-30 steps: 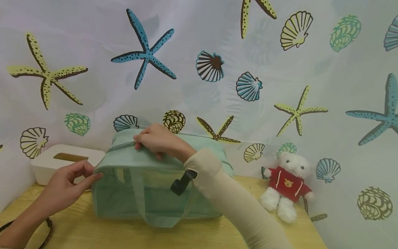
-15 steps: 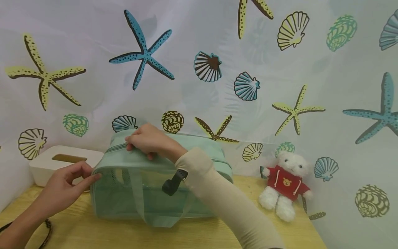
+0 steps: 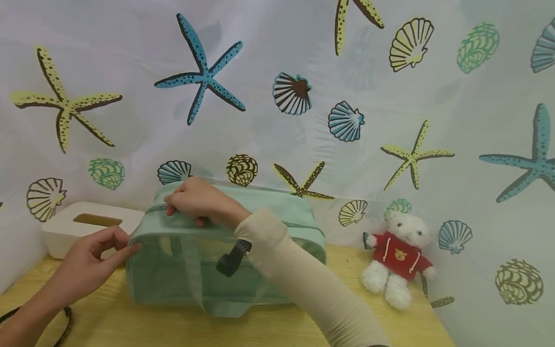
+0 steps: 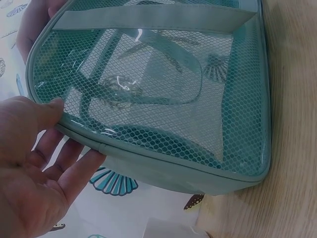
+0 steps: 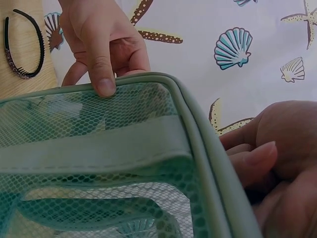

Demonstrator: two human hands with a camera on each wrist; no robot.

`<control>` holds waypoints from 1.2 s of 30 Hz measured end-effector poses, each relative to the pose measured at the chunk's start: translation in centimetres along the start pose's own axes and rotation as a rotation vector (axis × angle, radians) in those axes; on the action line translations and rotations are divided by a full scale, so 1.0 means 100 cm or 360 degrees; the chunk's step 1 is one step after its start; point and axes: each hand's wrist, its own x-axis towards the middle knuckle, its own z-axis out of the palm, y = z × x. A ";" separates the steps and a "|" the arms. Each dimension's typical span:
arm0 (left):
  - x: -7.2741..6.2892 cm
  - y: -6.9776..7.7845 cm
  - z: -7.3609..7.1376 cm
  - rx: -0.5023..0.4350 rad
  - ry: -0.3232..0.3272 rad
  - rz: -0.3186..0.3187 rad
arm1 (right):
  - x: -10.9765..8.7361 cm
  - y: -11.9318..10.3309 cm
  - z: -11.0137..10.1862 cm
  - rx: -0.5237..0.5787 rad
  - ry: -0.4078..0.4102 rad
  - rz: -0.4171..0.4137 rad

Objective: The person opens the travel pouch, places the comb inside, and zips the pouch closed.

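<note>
We see a person's left hand pinching the edge of a mint-green bag at its upper left front corner, thumb on the mesh front, while the right hand, fingers curled, pinches at the zip along the top; the pull itself is hidden from us. The bag stands on a wooden table, between a white slotted box and a plush bear in a red hoodie.
</note>
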 end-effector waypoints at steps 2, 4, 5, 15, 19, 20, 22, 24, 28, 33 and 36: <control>0.000 0.000 0.000 0.0000 0.0000 0.0006 | 0.000 -0.001 0.001 0.0019 -0.0006 -0.0010; 0.000 0.000 -0.001 0.0001 -0.0003 0.0000 | 0.000 -0.002 0.003 0.0041 -0.0014 -0.0016; 0.000 0.000 -0.001 0.0000 -0.0006 -0.0003 | 0.000 -0.002 0.004 0.0047 -0.0019 -0.0016; -0.001 0.003 -0.003 -0.0013 -0.0010 0.0005 | 0.006 -0.009 0.013 0.0004 -0.0033 0.0024; -0.001 0.005 -0.002 -0.0019 -0.0013 0.0029 | 0.008 -0.010 0.017 0.0051 -0.0032 0.0032; -0.001 0.005 -0.002 -0.0019 -0.0014 0.0032 | 0.009 -0.011 0.019 0.0049 -0.0034 0.0031; -0.002 0.005 -0.002 -0.0019 -0.0014 0.0031 | 0.010 -0.011 0.021 0.0028 -0.0043 0.0045; -0.003 0.005 -0.002 -0.0017 -0.0011 0.0026 | 0.011 -0.012 0.022 -0.0001 -0.0054 0.0061; -0.003 0.004 -0.002 0.0016 -0.0007 0.0030 | 0.012 -0.011 0.022 -0.0113 -0.0065 0.0053; -0.001 0.003 -0.002 0.0075 -0.0005 0.0015 | 0.010 -0.003 0.015 -0.0445 -0.0079 -0.0094; 0.000 0.003 -0.002 0.0097 -0.0001 0.0007 | 0.005 0.004 0.010 -0.0617 -0.0065 -0.0153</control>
